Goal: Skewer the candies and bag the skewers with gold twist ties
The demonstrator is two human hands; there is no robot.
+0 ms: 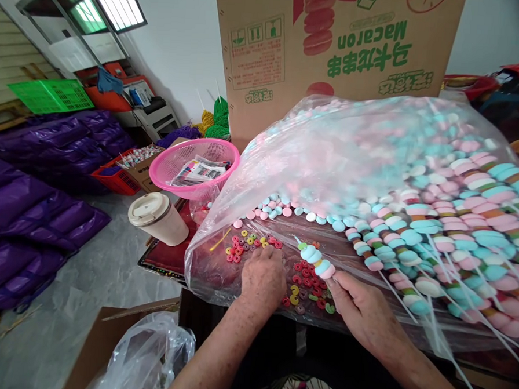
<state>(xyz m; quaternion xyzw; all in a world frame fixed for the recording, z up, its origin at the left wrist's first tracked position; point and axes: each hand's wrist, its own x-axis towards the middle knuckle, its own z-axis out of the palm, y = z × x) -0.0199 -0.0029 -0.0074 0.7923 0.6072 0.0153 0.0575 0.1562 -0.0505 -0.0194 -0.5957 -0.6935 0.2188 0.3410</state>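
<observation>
My right hand (362,307) holds a candy skewer (314,260) by its lower end, its tip pointing up and left. Blue, white and pink round candies with thin coloured pieces between them are threaded on it. My left hand (264,278) reaches down over a loose pile of small ring candies (234,251), fingers curled and pressed together; whatever is between the fingertips is hidden. Between my hands lie more red, yellow and green ring candies (306,275). Behind them, loose pink, blue and white round candies (276,207) spill from under a clear plastic sheet (314,145).
Many threaded candy skewers (440,227) are stacked at right, sticks toward me. A lidded cup (158,217) and a pink basket (218,145) with packets stand left. A large cardboard box (266,61) rises behind. Purple bundles (31,235) lie on the floor; a plastic bag (147,351) is below left.
</observation>
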